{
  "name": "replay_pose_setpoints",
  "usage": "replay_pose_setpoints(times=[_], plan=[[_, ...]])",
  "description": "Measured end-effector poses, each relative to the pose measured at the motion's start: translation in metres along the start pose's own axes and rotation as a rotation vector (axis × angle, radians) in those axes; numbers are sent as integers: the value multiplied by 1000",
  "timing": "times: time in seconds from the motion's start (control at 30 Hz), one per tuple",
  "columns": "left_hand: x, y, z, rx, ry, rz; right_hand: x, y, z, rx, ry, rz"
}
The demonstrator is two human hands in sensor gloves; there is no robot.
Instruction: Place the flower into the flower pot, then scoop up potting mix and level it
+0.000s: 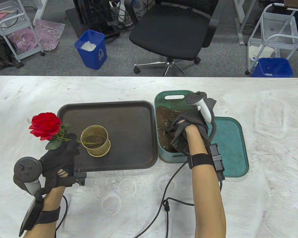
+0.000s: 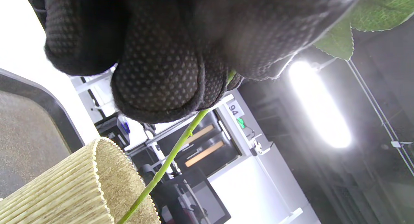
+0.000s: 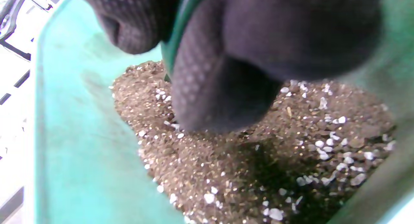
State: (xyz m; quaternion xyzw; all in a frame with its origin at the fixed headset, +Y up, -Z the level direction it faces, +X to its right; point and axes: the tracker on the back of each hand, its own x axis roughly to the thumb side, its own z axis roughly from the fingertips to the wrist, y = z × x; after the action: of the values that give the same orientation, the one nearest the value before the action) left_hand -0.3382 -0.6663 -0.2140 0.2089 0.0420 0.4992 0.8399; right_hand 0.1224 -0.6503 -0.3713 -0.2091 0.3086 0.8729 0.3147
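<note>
White table (image 1: 129, 198), one rose (image 1: 45, 126) pinched by left hand (image 1: 58, 161), one pot (image 1: 94, 141), right hand (image 1: 186, 129) gripping one scoop (image 3: 176, 33).

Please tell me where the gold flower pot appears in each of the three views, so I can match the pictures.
Table view: the flower pot stands left of centre on the dark tray.
Left wrist view: the flower pot fills the bottom left corner.
Right wrist view: not in it.
Shared landmark: the green stem entering the pot, visible in the table and left wrist views.

Gloved fingers (image 2: 155, 78) of the left hand (image 2: 194, 39) pinch the flower's green stem (image 2: 168, 161), which slants down into the ribbed yellow pot (image 2: 64, 191).
</note>
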Motion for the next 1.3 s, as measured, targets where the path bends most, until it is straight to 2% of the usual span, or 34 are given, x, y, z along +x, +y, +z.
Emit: replay_pose_setpoints(times=[0.4,0.9,1.13,1.3], plan=[[0,0,1,-5,-10,-2,-11,-3,10,44,-25,-205],[0,-1,2,-8,-12,-5,-32,-22,45,-19,-70,-427],[0,-2,2,-9,-11,-2,-21,-25,70,-33,-146,-438],[0,-2,2,-10,-13,-4,5,-7,83,30,-243,-392]])
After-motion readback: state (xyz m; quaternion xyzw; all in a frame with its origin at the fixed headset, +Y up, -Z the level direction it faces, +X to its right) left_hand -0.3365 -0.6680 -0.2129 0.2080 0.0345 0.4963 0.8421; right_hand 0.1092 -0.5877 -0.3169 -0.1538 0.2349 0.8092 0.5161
